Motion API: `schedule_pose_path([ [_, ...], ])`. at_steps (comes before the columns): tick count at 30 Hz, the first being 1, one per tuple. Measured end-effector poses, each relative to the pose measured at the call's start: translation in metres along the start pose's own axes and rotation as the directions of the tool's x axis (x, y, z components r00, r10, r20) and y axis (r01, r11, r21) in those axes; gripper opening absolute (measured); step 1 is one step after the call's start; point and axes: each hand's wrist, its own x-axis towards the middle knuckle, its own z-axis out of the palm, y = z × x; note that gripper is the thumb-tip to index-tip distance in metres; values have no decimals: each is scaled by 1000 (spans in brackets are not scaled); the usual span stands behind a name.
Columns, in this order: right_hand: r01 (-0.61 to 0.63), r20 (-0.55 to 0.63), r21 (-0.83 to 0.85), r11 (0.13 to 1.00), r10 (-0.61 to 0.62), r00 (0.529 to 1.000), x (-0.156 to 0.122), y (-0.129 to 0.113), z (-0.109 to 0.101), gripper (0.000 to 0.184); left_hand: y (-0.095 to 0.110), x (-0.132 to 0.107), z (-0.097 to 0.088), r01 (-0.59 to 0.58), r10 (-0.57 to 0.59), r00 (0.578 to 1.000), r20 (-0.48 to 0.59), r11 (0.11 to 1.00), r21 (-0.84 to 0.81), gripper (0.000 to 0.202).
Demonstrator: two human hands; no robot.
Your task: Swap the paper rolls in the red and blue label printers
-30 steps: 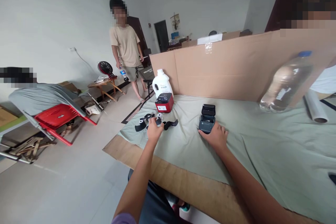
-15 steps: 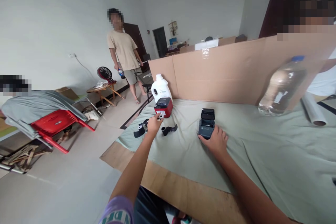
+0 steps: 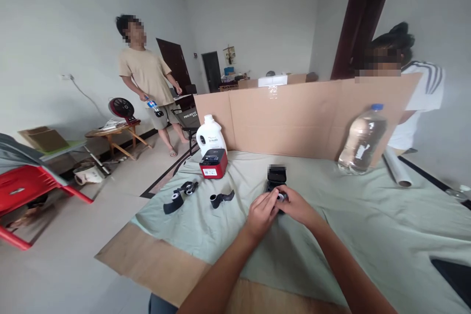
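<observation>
My left hand (image 3: 260, 214) pinches a small white roll (image 3: 281, 197) and holds it at the open top of a small dark printer (image 3: 276, 176) on the green cloth (image 3: 331, 216). My right hand (image 3: 296, 206) is curled around the printer's near side, mostly covering it. To the left lie black rolls with loose black tape (image 3: 179, 195) and another black roll (image 3: 221, 198). Farther back stand a red printer (image 3: 213, 163) and a white jug (image 3: 208, 133).
A cardboard wall (image 3: 305, 113) runs along the table's far edge, with a clear bottle (image 3: 362, 141) and a film roll (image 3: 396, 169) at the right. One person stands at the far left holding a bottle; another stands behind the cardboard. A red chair (image 3: 22, 186) is at the left.
My left hand picked a small white roll from the black rolls and carried it right to the dark printer. My right hand stayed on the printer. The view swung left and up.
</observation>
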Motion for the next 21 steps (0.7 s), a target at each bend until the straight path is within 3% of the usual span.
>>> schedule_pose_path([
  [7,-26,34,39,999,25,999,30,5,16,25,-9,-10,-5,51,-48,997,-59,998,46,56],
  [12,-74,-119,127,989,90,989,56,8,15,29,-10,-12,-6,153,-154,988,3,986,65,55],
  [14,-91,-97,209,974,114,989,56,7,8,32,-8,-12,-7,200,-201,980,0,979,32,55],
  [17,-106,-4,314,944,113,994,49,1,-4,35,-8,-14,-9,314,-318,947,-41,946,-75,55],
  [21,-127,77,319,939,108,991,41,-15,-8,31,-13,-17,-11,476,-514,856,-57,825,-304,53],
])
